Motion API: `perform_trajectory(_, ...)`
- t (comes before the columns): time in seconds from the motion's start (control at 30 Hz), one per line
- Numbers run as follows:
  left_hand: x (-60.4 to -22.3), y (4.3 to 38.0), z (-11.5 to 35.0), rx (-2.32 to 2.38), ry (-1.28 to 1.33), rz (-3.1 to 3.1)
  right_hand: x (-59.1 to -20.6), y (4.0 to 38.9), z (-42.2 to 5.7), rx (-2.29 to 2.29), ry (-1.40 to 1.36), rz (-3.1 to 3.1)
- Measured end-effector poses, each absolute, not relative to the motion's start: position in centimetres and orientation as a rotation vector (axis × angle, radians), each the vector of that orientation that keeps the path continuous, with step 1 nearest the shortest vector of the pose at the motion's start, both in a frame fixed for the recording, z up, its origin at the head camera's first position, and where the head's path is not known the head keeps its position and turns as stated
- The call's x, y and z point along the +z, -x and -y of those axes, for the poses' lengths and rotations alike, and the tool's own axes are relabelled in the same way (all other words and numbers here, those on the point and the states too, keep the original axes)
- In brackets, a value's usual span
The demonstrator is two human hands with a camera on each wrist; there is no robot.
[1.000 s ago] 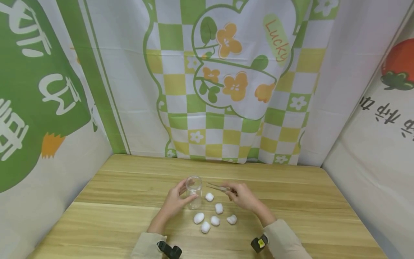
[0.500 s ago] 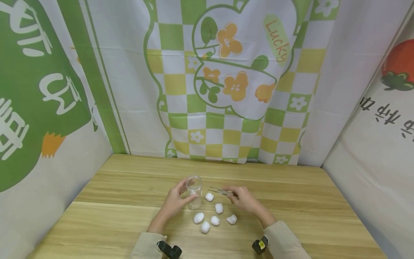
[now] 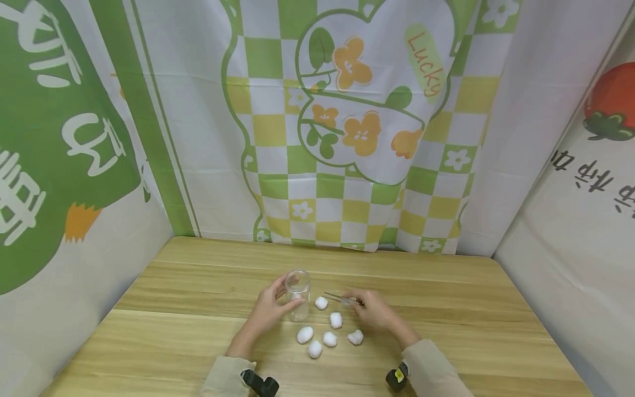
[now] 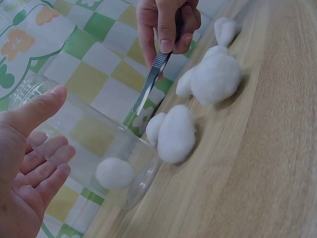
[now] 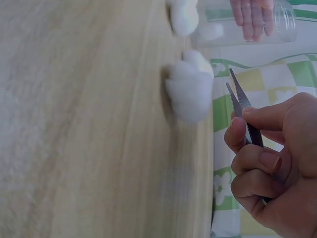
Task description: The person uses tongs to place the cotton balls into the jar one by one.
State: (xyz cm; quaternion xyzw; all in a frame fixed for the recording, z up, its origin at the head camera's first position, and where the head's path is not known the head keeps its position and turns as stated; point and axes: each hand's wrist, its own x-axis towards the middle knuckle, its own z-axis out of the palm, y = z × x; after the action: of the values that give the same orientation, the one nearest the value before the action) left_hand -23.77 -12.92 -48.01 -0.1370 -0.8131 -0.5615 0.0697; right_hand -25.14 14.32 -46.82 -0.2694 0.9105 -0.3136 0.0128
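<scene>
My left hand (image 3: 270, 306) holds a clear jar (image 3: 299, 314) upright on the table, thumb on the near side and fingers round the back. In the left wrist view a white cotton ball (image 4: 115, 173) lies inside the jar near its bottom. My right hand (image 3: 374, 310) pinches metal tweezers (image 5: 242, 101) between thumb and fingers. Their tips are slightly apart with nothing between them, and point left, right by the farthest loose cotton ball (image 3: 321, 302). Behind that one another cotton ball (image 3: 335, 320) lies nearer to me.
Several more cotton balls lie on the wooden table (image 3: 173, 309) in front of the jar, among them an oval cotton ball (image 3: 305, 334) and a lumpy cotton ball (image 3: 355, 337). A checked green and white curtain (image 3: 329, 187) hangs behind the table's back edge.
My right hand has lowered the tweezers and brought them a little toward me, their tips now close to the farthest loose cotton ball. The left hand and jar have not moved.
</scene>
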Motion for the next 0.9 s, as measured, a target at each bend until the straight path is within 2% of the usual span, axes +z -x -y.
perform_trajectory(0.43,-47.95,23.83,12.93,-1.704,0.392,2.458,-47.79,25.82,-14.09,-0.957,0.889,-2.849)
perform_trajectory(0.9,-48.19,23.74,12.96,-1.684,0.379,2.468,-47.75,26.08,-13.56,-0.983,0.778,-2.779)
